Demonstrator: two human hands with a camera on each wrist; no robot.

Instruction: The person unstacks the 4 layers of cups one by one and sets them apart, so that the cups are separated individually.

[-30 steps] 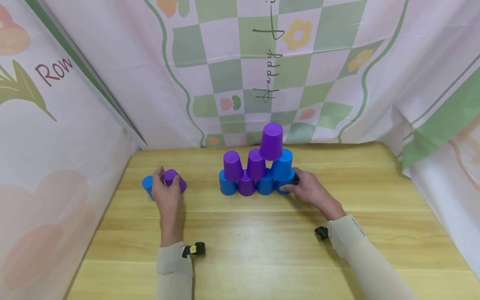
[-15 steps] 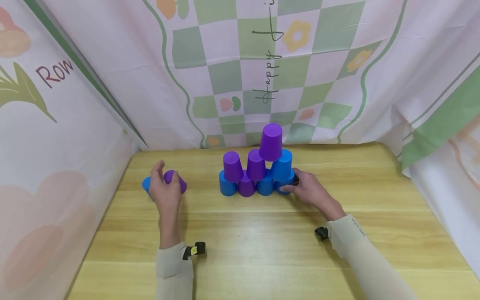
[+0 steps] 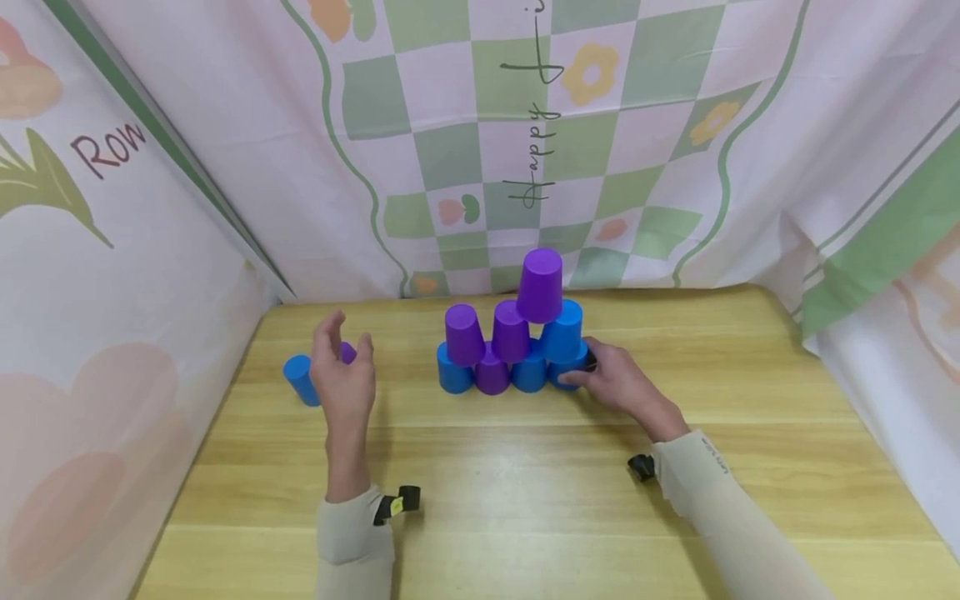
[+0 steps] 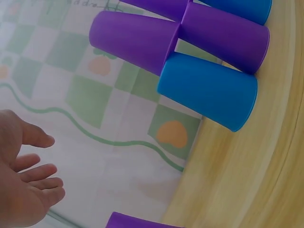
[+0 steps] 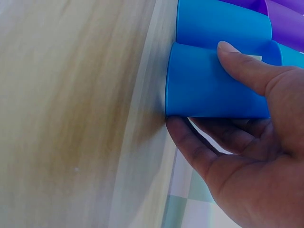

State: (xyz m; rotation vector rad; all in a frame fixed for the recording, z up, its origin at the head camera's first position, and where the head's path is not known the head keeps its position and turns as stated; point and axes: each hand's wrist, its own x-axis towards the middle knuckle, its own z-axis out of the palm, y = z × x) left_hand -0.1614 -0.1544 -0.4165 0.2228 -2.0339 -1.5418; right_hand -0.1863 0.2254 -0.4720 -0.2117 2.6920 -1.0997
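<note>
In the head view my left hand is held above the table's left side, fingers and thumb spread and nothing between them. Partly behind it shows a purple cup, with a blue cup just to its left. My right hand grips the right-end blue cup of a cup stack's bottom row, thumb on the near face and fingers along its side. Upside-down purple and blue cups form that stack: a bottom row, a second row of two purple cups and a blue cup, and one purple cup on top at the right.
The wooden table extends in front of the stack. Behind it hangs a patterned curtain, close to the back edge. More printed cloth borders the table's left side.
My left hand has let go of the purple cup, its fingers spreading and moving up and slightly right. My right hand has stayed on its blue cup, and the stack has not changed.
</note>
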